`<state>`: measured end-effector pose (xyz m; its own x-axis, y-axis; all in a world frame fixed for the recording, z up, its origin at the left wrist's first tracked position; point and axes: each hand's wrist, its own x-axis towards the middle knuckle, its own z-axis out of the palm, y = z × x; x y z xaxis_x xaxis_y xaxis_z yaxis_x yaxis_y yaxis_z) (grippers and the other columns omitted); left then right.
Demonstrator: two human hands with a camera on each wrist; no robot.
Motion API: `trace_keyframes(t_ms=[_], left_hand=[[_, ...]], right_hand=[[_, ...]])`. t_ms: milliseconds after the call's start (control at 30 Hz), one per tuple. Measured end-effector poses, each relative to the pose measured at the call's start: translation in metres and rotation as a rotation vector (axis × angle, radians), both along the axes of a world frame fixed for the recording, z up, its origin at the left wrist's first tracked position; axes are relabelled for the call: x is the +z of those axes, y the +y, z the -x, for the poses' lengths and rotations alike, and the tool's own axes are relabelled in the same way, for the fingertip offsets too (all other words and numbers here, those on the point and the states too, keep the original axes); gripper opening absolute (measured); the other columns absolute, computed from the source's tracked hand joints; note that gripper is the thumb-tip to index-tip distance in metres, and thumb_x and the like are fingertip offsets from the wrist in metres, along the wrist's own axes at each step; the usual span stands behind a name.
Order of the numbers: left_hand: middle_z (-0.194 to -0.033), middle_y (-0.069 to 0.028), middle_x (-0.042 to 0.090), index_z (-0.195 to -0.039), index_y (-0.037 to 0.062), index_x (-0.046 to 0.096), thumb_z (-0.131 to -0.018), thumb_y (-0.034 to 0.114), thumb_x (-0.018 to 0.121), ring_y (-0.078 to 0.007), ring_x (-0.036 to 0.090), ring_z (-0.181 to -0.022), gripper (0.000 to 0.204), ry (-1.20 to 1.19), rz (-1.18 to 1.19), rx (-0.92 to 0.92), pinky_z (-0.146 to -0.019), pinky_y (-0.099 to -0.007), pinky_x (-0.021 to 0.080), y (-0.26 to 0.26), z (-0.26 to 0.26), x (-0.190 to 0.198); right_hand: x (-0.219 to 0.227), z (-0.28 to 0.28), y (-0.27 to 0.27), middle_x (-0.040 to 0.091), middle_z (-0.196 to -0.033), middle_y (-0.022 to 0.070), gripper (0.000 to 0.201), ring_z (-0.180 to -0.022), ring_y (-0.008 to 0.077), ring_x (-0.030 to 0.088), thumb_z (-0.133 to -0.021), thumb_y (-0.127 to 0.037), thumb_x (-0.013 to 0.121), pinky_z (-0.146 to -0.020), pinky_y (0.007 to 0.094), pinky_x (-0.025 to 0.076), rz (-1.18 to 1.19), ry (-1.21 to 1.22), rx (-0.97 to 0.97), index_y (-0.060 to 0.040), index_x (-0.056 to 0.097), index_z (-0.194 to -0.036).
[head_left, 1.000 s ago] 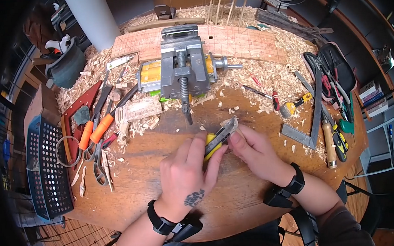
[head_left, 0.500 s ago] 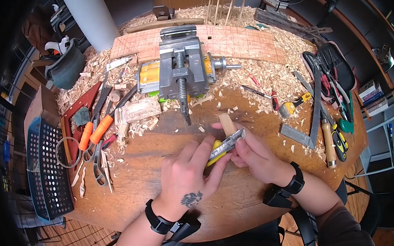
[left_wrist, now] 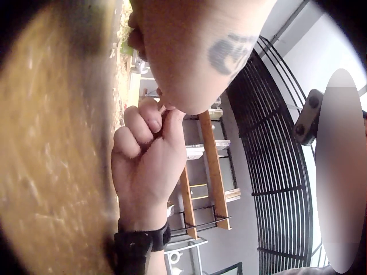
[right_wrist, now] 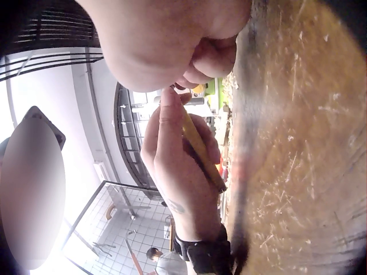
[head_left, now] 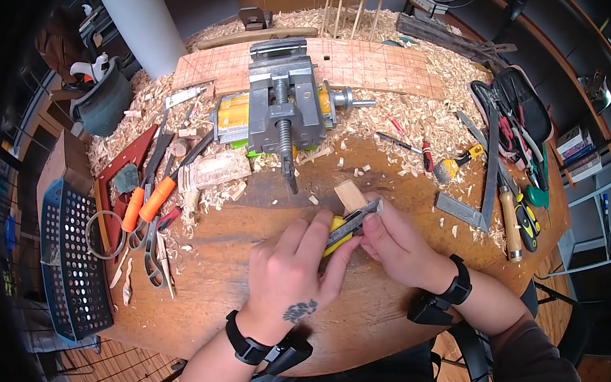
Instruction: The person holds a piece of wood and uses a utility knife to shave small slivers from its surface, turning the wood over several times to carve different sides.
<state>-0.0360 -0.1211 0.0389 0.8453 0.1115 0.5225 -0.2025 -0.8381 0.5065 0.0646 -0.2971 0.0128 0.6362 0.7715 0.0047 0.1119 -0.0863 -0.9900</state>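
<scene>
My left hand [head_left: 286,268] grips a yellow and grey utility knife [head_left: 338,235], its fingers wrapped over the handle, which slants up to the right. A short flat piece of light wood [head_left: 350,195] stands out beyond the knife's front end, held in my right hand [head_left: 403,244]. The right thumb lies at the knife's front end, against the wood. In the right wrist view, the left hand [right_wrist: 183,166] is curled round the yellow handle [right_wrist: 200,150]. The left wrist view shows the right hand [left_wrist: 150,160] with curled fingers; the wood is hidden there.
A grey vise [head_left: 284,99] stands on the bench beyond the hands, among wood shavings [head_left: 385,113]. Orange-handled tools [head_left: 157,199] and scissors [head_left: 155,264] lie left, near a perforated basket [head_left: 75,266]. A metal square [head_left: 459,210] and a wooden-handled tool [head_left: 511,228] lie right.
The wood piece, barely visible a second ago, now stands out above the knife, tilted more to the left than half a second ago. The right hand has shifted slightly around it.
</scene>
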Motion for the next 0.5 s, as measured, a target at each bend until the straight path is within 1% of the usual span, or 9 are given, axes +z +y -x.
trace_keyframes(t_ms=[33, 67, 167, 233, 267, 333, 367, 433, 500], left_hand=[[-0.081, -0.0147, 0.069, -0.113, -0.0005, 0.070, -0.085, 0.023, 0.084, -0.0316, 0.070, -0.063, 0.039, 0.000, 0.000, 0.000, -0.055, -0.0393, 0.056, -0.0001, 0.0000, -0.0004], [-0.080, -0.0147, 0.069, -0.113, -0.0007, 0.070, -0.085, 0.023, 0.084, -0.0315, 0.070, -0.063, 0.039, -0.008, -0.002, 0.006, -0.055, -0.0393, 0.055, -0.0002, 0.0000, -0.0012], [-0.080, -0.0146, 0.068, -0.112, -0.0010, 0.069, -0.085, 0.023, 0.083, -0.0313, 0.070, -0.062, 0.039, -0.024, -0.004, 0.018, -0.054, -0.0391, 0.055, -0.0005, 0.0003, -0.0025], [-0.080, -0.0144, 0.068, -0.112, -0.0011, 0.069, -0.086, 0.023, 0.083, -0.0312, 0.069, -0.062, 0.038, -0.031, -0.003, 0.025, -0.054, -0.0389, 0.055, -0.0008, 0.0003, -0.0020], [-0.080, -0.0141, 0.067, -0.112, -0.0011, 0.069, -0.086, 0.023, 0.083, -0.0309, 0.069, -0.062, 0.038, -0.032, -0.012, 0.037, -0.054, -0.0387, 0.055, -0.0010, 0.0005, -0.0006], [-0.080, -0.0139, 0.067, -0.111, -0.0011, 0.069, -0.086, 0.023, 0.083, -0.0307, 0.069, -0.061, 0.038, -0.033, -0.022, 0.049, -0.054, -0.0385, 0.055, -0.0010, 0.0005, -0.0009], [-0.080, -0.0136, 0.067, -0.112, -0.0010, 0.069, -0.086, 0.024, 0.083, -0.0303, 0.069, -0.062, 0.038, -0.041, -0.023, 0.055, -0.054, -0.0383, 0.055, -0.0010, 0.0001, -0.0028], [-0.080, -0.0133, 0.067, -0.112, -0.0010, 0.069, -0.086, 0.024, 0.083, -0.0300, 0.069, -0.062, 0.039, -0.049, -0.024, 0.059, -0.054, -0.0382, 0.055, -0.0012, 0.0004, -0.0038], [-0.082, -0.0136, 0.068, -0.114, -0.0010, 0.068, -0.087, 0.023, 0.083, -0.0303, 0.070, -0.064, 0.039, -0.045, -0.015, 0.104, -0.056, -0.0380, 0.056, -0.0008, 0.0014, -0.0034]], right_hand=[[0.0003, 0.0006, 0.0008, 0.063, -0.092, 0.0095, 0.030, -0.081, 0.0198, 0.063, -0.114, -0.030, 0.043, -0.073, 0.0338, 0.050, -0.011, -0.010, -0.022, -0.0034, 0.053, -0.123], [-0.0004, 0.0010, 0.0009, 0.063, -0.092, 0.0095, 0.030, -0.081, 0.0198, 0.063, -0.114, -0.030, 0.043, -0.073, 0.0338, 0.050, -0.010, -0.010, -0.022, -0.0034, 0.053, -0.123], [0.0003, 0.0021, 0.0020, 0.061, -0.085, 0.0073, 0.030, -0.076, 0.0167, 0.061, -0.114, -0.030, 0.046, -0.071, 0.0324, 0.049, 0.002, -0.064, -0.048, -0.0030, 0.057, -0.122], [0.0070, 0.0043, 0.0047, 0.057, -0.078, 0.0021, 0.033, -0.073, 0.0107, 0.055, -0.113, -0.033, 0.049, -0.067, 0.0292, 0.046, -0.013, -0.092, -0.098, -0.0034, 0.061, -0.120], [0.0065, 0.0040, 0.0045, 0.057, -0.078, 0.0021, 0.033, -0.073, 0.0107, 0.055, -0.113, -0.033, 0.049, -0.067, 0.0292, 0.046, -0.013, -0.091, -0.098, -0.0034, 0.061, -0.120], [0.0047, 0.0031, 0.0042, 0.054, -0.077, -0.0023, 0.035, -0.073, 0.0063, 0.050, -0.113, -0.036, 0.051, -0.065, 0.0261, 0.043, -0.042, 0.014, -0.091, -0.0040, 0.064, -0.120], [0.0045, 0.0031, 0.0045, 0.054, -0.077, -0.0023, 0.035, -0.073, 0.0063, 0.050, -0.113, -0.036, 0.051, -0.065, 0.0261, 0.043, -0.042, 0.014, -0.091, -0.0040, 0.064, -0.120], [0.0041, 0.0030, 0.0051, 0.051, -0.077, -0.0049, 0.036, -0.072, 0.0045, 0.046, -0.112, -0.038, 0.051, -0.063, 0.0253, 0.041, -0.071, 0.109, -0.104, -0.0043, 0.064, -0.113], [-0.0004, -0.0009, 0.0012, 0.050, -0.076, -0.0047, 0.037, -0.071, 0.0044, 0.045, -0.113, -0.039, 0.049, -0.062, 0.0247, 0.039, -0.059, 0.115, -0.079, -0.0048, 0.062, -0.110]])
